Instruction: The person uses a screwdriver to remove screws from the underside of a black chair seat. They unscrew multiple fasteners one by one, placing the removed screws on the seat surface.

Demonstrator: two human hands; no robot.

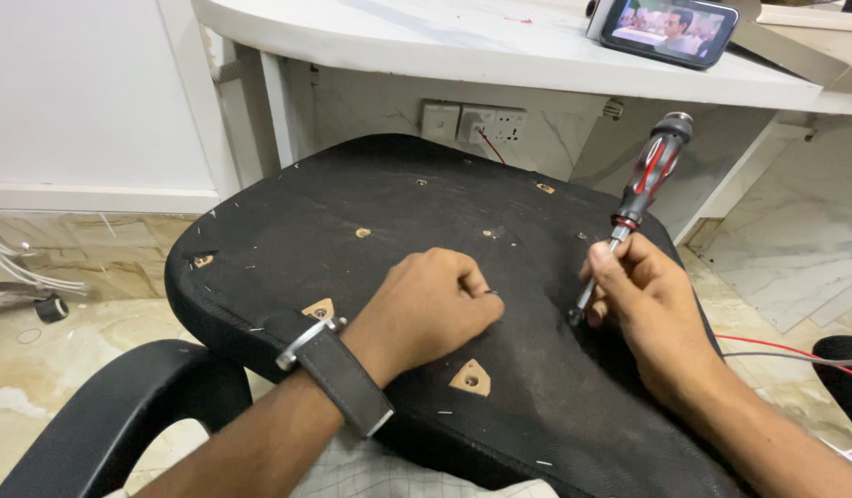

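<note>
The screwdriver [640, 198] is in our right hand [652, 309], over the right part of the upturned chair seat [352, 198]. Its red and black handle points up and away from the seat, toward the white desk [500, 46], and its thin metal shaft goes down to the black fabric of the seat. Our right fingers are closed around the shaft, low and near the tip, not on the handle. We judge that the tool is light and stiff. The ribbed handle looks good for the grip, while the bare shaft is smooth and can slip between the fingers, so for turning with force the handle is the better place to hold.

Our left hand [435, 309] rests on the seat, left of the screwdriver tip, with the fingers curled together into a loose fist and pressing on the fabric; we cannot tell if it holds something small inside. On its wrist is a watch [329, 364] with a dark strap.

The seat itself looks heavy and firm, with a wooden board under the fabric: pale wood shows at several cut holes, for example the triangular one [470, 377] near the front edge of the seat, just below the left hand. A curved black armrest [122, 406] lies left of the seat, lower down. Behind the seat, on the wall, there are white sockets [472, 123].
</note>
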